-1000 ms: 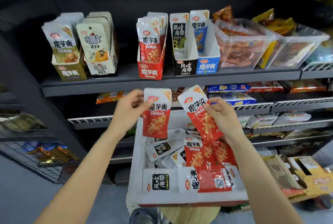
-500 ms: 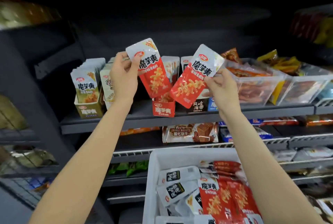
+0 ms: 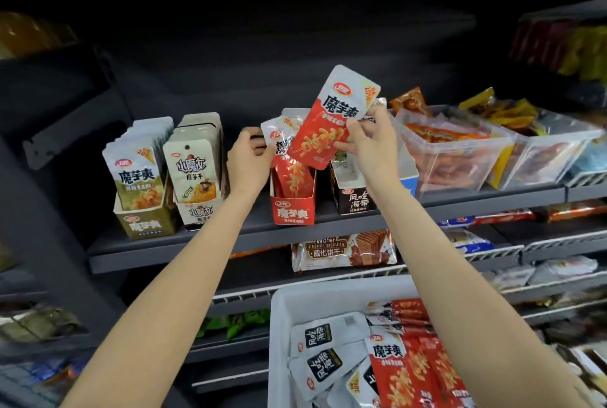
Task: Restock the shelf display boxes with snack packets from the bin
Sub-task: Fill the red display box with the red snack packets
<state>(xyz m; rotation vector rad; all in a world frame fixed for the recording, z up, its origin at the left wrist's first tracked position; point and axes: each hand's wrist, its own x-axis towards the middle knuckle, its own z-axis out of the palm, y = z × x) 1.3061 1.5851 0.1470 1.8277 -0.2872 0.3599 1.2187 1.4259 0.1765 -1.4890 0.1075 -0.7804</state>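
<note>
Packet (image 3: pixel 331 121), red and white, is raised in front of the shelf (image 3: pixel 197 243), just above and right of the red box (image 3: pixel 293 207). Right hand (image 3: pixel 371 141) pinches it at its right edge, thumb on the printed face and fingers behind. Its long axis runs tilted: the white top end points up and to the right, the red bottom end down and to the left, toward the box's mouth. Left hand (image 3: pixel 249 161) holds a second packet (image 3: pixel 285 158) that is partly down in the red box, fingers curled at its left edge; whether it grips firmly I cannot tell.

To do this step well, I judge the left packet should be seated fully first and stood upright, face forward, so the slot stays open. The raised packet then wants turning until its long axis is vertical, red end lowest, and sliding in behind or in front of the others without buckling them. More red packets lie in the white bin (image 3: pixel 282 309) below.
</note>
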